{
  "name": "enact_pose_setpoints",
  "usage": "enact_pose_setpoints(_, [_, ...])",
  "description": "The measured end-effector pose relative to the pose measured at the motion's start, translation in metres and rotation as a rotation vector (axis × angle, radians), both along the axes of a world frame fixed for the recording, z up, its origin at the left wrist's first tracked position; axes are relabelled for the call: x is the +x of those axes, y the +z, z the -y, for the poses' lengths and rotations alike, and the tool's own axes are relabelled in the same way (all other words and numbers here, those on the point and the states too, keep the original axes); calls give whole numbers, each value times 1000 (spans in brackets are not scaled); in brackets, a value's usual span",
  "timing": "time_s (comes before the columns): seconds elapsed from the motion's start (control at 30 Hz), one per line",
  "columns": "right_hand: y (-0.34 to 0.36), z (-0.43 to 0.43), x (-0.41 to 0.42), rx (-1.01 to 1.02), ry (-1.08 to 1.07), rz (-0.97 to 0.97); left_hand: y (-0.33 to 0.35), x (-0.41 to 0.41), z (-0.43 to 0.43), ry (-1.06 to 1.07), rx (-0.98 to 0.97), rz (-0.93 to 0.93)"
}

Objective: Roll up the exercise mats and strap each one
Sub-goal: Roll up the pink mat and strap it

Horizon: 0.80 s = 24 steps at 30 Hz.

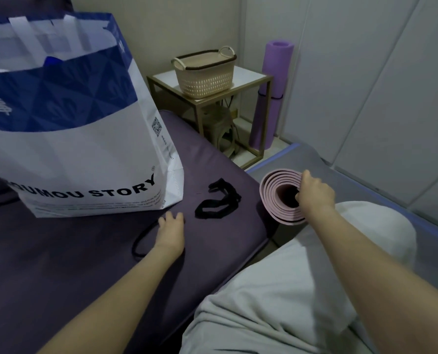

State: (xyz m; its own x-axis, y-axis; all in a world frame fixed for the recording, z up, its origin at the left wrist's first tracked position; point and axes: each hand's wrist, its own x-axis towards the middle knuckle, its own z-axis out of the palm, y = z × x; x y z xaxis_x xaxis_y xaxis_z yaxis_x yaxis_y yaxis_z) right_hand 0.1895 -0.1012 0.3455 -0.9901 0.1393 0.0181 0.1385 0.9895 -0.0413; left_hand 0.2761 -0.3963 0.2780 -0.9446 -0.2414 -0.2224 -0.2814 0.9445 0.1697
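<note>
My right grip point(315, 194) is curled round the end of the rolled pink mat point(274, 195), fingers tucked into its core. The roll lies on a grey mat point(353, 175) just beside the bed point(85, 264). My left grip point(170, 231) rests flat on the bed, holding nothing, fingertips at a thin black band point(138, 244). A black strap point(217, 203) lies between the two grips. A purple mat point(271, 98) stands rolled in the corner.

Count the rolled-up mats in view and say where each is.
2. The pink mat lies beside the bed, its end held by the right hand. The purple mat stands upright beside the side table. The bag may hide more.
</note>
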Motion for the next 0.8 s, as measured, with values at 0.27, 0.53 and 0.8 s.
enact_pose_setpoints(0.27, [7, -7, 0, 68, 39, 50, 31, -51, -47, -196, 350, -314])
enact_pose_setpoints(0.53, [26, -15, -20, 80, 118, 102, 101, -108, -112, -347, 511, -617])
enact_pose_setpoints(0.8, [31, -28, -36, 29, 135, 45, 73, -125, -167, -653, 510, -317])
